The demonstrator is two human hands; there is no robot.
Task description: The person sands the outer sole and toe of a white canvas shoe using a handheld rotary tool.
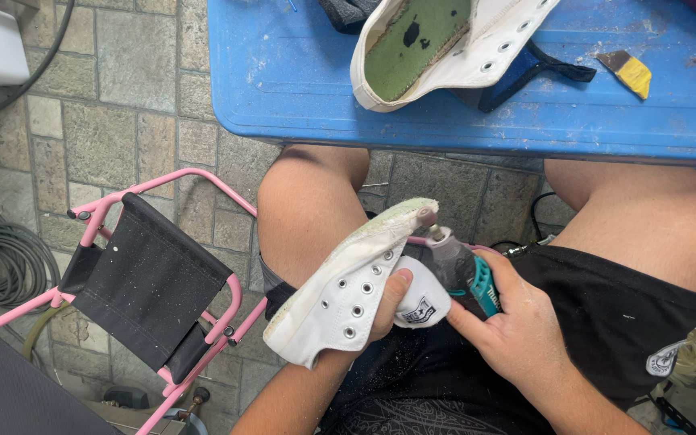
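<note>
The left hand (387,310) is curled around a white canvas shoe upper (348,282), thumb pressed on its eyelet side and the other fingers hidden behind the soft, creased fabric. The upper has metal eyelets in two rows and a pale, rough, greenish edge along the top where the sole side shows. The right hand (517,330) is wrapped closed around a small rotary tool (462,270) with a grey and teal body; its small rounded grinding tip (426,216) touches that rough edge. Both sit over the person's lap, just below the near edge of the blue plastic table (283,80).

On the table lies a second white shoe upper (477,48), opened to show a green, worn insole surface with a dark patch. To its right lies a small yellow scraper (628,71), well apart from it.

Left of the lap stands a pink metal-framed folding stool (155,282) with a black fabric seat flecked with dust. A coiled grey hose (2,258) lies further left. The floor is rough grey stone paving (122,121).
</note>
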